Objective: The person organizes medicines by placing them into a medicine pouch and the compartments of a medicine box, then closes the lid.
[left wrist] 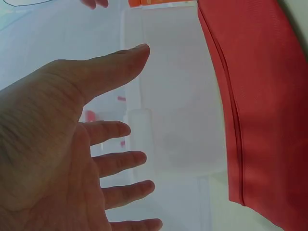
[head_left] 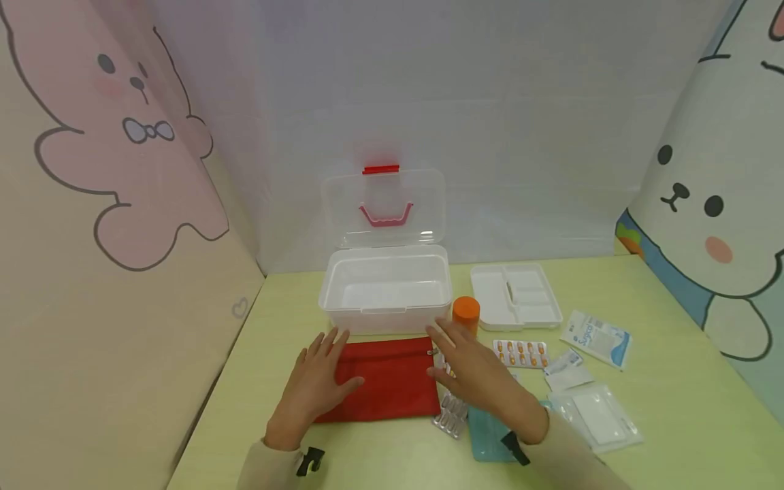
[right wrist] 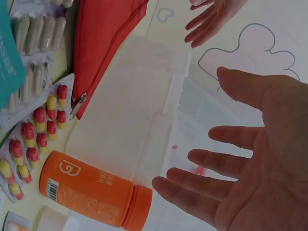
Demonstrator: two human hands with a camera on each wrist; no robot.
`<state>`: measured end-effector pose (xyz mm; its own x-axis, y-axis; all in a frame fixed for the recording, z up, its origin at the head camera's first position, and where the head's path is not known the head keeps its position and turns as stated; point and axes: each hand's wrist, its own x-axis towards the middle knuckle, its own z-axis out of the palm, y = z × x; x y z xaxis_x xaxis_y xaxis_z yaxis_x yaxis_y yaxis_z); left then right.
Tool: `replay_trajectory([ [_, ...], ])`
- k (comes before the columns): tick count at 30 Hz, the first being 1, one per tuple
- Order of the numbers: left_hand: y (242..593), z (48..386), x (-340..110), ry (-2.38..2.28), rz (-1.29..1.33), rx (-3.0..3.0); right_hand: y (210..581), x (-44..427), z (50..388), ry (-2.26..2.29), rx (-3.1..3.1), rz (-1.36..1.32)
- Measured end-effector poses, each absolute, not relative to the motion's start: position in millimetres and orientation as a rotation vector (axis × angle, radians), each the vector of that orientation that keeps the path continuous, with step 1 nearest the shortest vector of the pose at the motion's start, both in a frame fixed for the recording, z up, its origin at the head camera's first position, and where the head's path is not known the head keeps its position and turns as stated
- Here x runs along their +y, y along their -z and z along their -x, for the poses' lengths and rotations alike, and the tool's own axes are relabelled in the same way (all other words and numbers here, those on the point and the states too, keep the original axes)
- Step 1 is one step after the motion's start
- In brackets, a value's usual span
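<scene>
The red zip pouch (head_left: 395, 388) lies flat on the tabletop (head_left: 233, 408) between my two hands, just in front of the white plastic box (head_left: 386, 321), whose clear lid (head_left: 343, 207) stands up behind it. My left hand (head_left: 317, 378) is above the pouch's left end, fingers spread and thumb pointing inward across it; it holds nothing. My right hand (head_left: 478, 367) is spread too, with nothing in its grasp, its thumb and fingertips by the right end, near the zipper pull (right wrist: 79, 103). From the wrist views, both palms are apart from the red fabric.

The orange bottle (head_left: 466, 312) is just beyond my right fingers, beside the box. Close to the pouch's right edge I have a blister pack of red-and-yellow capsules (right wrist: 41, 127) and one of pale capsules (head_left: 451, 415), with a teal packet (head_left: 490, 435) partly under my right forearm. Farther right are the white divided tray (head_left: 486, 286), a blister pack of orange capsules (head_left: 520, 354) and a packet marked "Surgical" (head_left: 597, 339).
</scene>
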<state>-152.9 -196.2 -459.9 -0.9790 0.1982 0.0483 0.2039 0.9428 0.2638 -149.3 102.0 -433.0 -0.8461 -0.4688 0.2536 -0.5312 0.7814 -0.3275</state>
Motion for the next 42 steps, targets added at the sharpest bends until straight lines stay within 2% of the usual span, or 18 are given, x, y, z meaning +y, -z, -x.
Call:
replay_trajectory([
  [15,480,150,-231,0.611,0.113,-3.042,462,78,160,-0.572,-2.910,-0.504],
  [23,490,156,-241,0.554,0.048,-3.044,470,69,168,-0.619,-3.016,-0.383],
  [32,498,161,-242,0.580,-0.048,-3.107,484,60,172,-0.602,-3.107,-0.335],
  [42,500,165,-241,0.535,-0.019,-3.137,494,57,177,-0.598,-3.166,-0.295],
])
